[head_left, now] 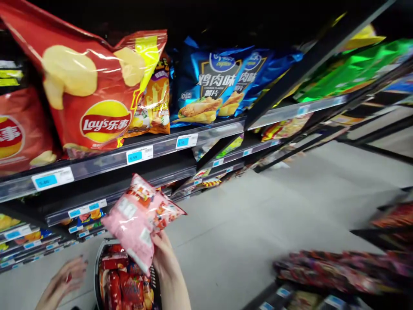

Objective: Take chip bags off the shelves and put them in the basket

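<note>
My right hand point(165, 255) grips a pink snack bag point(138, 219) by its lower edge and holds it up over a black shopping basket point(97, 269) that has red snack packets in it. My left hand point(66, 280) hovers at the bottom left beside the basket, blurred, with its fingers spread and nothing in them. In front of me on the shelf stands a large red Lay's chips bag point(93, 86), with an orange snack bag point(155, 103) and blue chicken-flavour chips bags point(209, 86) to its right.
Black store shelving point(106, 161) with blue price tags runs along the left and recedes to the right, stocked with green and yellow bags point(351, 64). A grey floor aisle point(274, 206) lies between it and another low rack of snacks point(338, 271) at the bottom right.
</note>
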Demonstrator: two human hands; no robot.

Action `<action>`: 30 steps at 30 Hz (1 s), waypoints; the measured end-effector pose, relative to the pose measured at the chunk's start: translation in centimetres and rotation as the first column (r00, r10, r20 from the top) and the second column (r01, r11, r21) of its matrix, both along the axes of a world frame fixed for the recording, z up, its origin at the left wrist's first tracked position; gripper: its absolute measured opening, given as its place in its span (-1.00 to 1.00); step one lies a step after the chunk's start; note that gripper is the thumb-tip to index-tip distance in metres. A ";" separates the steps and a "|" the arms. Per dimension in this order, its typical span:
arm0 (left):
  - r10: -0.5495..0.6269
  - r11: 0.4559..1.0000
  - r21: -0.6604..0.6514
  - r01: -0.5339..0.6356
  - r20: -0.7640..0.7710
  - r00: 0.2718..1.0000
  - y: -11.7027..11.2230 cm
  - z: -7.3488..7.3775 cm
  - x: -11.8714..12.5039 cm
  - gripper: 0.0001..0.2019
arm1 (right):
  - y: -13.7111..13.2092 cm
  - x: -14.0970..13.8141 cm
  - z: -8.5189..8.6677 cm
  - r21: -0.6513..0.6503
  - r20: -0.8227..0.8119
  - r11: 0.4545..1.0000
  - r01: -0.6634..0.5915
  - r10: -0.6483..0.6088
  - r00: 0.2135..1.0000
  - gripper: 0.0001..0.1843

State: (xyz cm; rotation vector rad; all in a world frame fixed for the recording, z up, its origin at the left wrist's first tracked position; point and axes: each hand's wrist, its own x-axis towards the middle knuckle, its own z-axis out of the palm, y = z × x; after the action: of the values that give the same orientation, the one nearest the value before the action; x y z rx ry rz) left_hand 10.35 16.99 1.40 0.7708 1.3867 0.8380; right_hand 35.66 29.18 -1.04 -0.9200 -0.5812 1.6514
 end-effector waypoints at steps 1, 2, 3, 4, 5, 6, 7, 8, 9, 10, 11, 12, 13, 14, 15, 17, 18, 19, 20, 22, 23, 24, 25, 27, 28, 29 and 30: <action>0.027 0.999 0.020 -0.028 0.039 0.999 0.3 0.3 -0.2 -0.38 | -1.7 -1.2 0.7 -0.042 -0.060 0.996 -0.076 0.074 0.995 -0.51; 0.048 0.998 0.044 -0.052 0.086 0.995 0.5 0.7 -0.5 -0.26 | -3.1 -2.2 1.4 -0.071 -0.113 0.986 -0.153 0.144 0.983 -0.49; 0.067 0.994 0.077 -0.080 0.157 0.985 0.6 1.2 -0.7 -0.15 | -4.3 -3.2 2.1 -0.088 -0.154 0.970 -0.228 0.212 0.965 -0.47; 0.079 0.989 0.107 -0.105 0.223 0.971 0.4 1.8 -0.9 -0.10 | -5.4 -4.1 2.9 -0.100 -0.182 0.950 -0.297 0.276 0.944 -0.44; 0.082 0.984 0.132 -0.119 0.258 0.963 0.1 2.5 -1.1 -0.06 | -6.3 -4.8 3.5 -0.111 -0.199 0.928 -0.356 0.330 0.923 -0.41; 0.079 0.982 0.146 -0.121 0.266 0.961 -0.3 3.2 -1.2 -0.05 | -7.2 -5.4 4.1 -0.124 -0.207 0.906 -0.406 0.376 0.903 -0.36; 0.073 0.982 0.150 -0.112 0.248 0.966 -0.8 4.0 -1.2 -0.05 | -8.0 -5.9 4.6 -0.136 -0.206 0.889 -0.437 0.406 0.890 -0.30; 0.064 0.984 0.147 -0.096 0.210 0.976 -1.3 4.7 -1.3 -0.05 | -8.7 -6.2 5.0 -0.141 -0.193 0.882 -0.449 0.420 0.887 -0.25; 0.057 0.986 0.144 -0.082 0.172 0.983 -1.8 5.3 -1.3 -0.06 | -9.4 -6.5 5.3 -0.129 -0.164 0.887 -0.444 0.422 0.892 -0.20; 0.054 0.987 0.143 -0.074 0.138 0.989 -2.3 5.8 -1.2 -0.07 | -10.0 -6.7 5.6 -0.096 -0.122 0.897 -0.432 0.420 0.899 -0.13; 0.058 0.987 0.144 -0.072 0.104 0.993 -2.8 6.2 -1.2 -0.11 | -10.6 -6.8 5.9 -0.049 -0.073 0.905 -0.423 0.419 0.905 -0.07; 0.066 0.987 0.143 -0.076 0.068 0.995 -3.2 6.3 -1.2 -0.15 | -11.1 -6.9 6.1 0.002 -0.024 0.907 -0.421 0.421 0.907 0.00; 0.074 0.987 0.143 -0.077 0.029 0.997 -3.5 6.4 -1.1 -0.20 | -11.5 -7.0 6.3 0.041 0.018 0.904 -0.426 0.426 0.905 0.05; 0.079 0.987 0.141 -0.077 -0.009 0.997 -3.8 6.4 -1.1 -0.25 | -11.8 -7.1 6.4 0.056 0.051 0.898 -0.436 0.434 0.900 0.07; 0.082 0.987 0.140 -0.075 -0.040 0.996 -4.0 6.3 -1.0 -0.29 | -12.0 -7.2 6.4 0.044 0.072 0.896 -0.442 0.439 0.896 0.07; 0.077 0.988 0.141 -0.066 -0.072 0.994 -4.4 6.3 -0.8 -0.36 | -12.4 -7.4 6.3 -0.033 0.089 0.902 -0.431 0.432 0.897 -0.03; 0.068 0.991 0.122 -0.059 -0.077 0.995 -4.5 6.3 -0.6 -0.38 | -12.5 -7.5 6.2 -0.077 0.089 0.903 -0.422 0.428 0.899 -0.09; 0.056 0.996 0.081 -0.049 -0.076 0.996 -4.6 6.3 -0.5 -0.38 | -12.6 -7.5 6.0 -0.117 0.084 0.902 -0.415 0.425 0.901 -0.14; 0.038 0.999 0.022 -0.037 -0.069 0.997 -4.7 6.4 -0.4 -0.36 | -12.7 -7.6 5.8 -0.149 0.078 0.900 -0.409 0.423 0.903 -0.19; 0.007 0.996 -0.085 -0.011 -0.045 0.999 -5.0 6.7 -0.2 -0.34 | -12.9 -7.6 5.3 -0.194 0.074 0.900 -0.391 0.411 0.909 -0.24; 0.002 0.993 -0.117 -0.006 -0.032 0.999 -5.1 6.8 -0.1 -0.34 | -13.0 -7.6 5.1 -0.207 0.077 0.901 -0.381 0.403 0.912 -0.26; 0.004 0.992 -0.127 -0.006 -0.020 1.000 -5.3 6.8 -0.1 -0.35 | -13.2 -7.6 4.9 -0.218 0.078 0.902 -0.374 0.398 0.914 -0.28; 0.006 0.992 -0.127 -0.008 -0.010 1.000 -5.4 6.8 0.0 -0.37 | -13.3 -7.6 4.7 -0.227 0.076 0.900 -0.373 0.398 0.914 -0.30; 0.010 0.992 -0.128 -0.011 -0.007 1.000 -5.6 6.7 0.0 -0.39 | -13.4 -7.5 4.5 -0.240 0.064 0.894 -0.378 0.404 0.913 -0.35; 0.008 0.991 -0.131 -0.009 -0.011 1.000 -5.6 6.6 0.0 -0.40 | -13.5 -7.5 4.4 -0.245 0.058 0.891 -0.382 0.407 0.912 -0.36; 0.007 0.991 -0.132 -0.010 -0.020 1.000 -5.7 6.4 0.0 -0.40 | -13.5 -7.5 4.3 -0.249 0.051 0.890 -0.383 0.407 0.912 -0.36; 0.007 0.991 -0.134 -0.011 -0.030 1.000 -5.7 6.3 0.0 -0.40 | -13.6 -7.5 4.3 -0.252 0.043 0.889 -0.383 0.406 0.913 -0.35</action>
State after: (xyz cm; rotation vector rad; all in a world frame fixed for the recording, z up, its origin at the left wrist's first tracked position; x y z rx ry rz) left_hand 10.33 11.31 7.70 0.6758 1.4580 0.7341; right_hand 28.12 15.61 3.23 -1.1128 -0.6784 2.0881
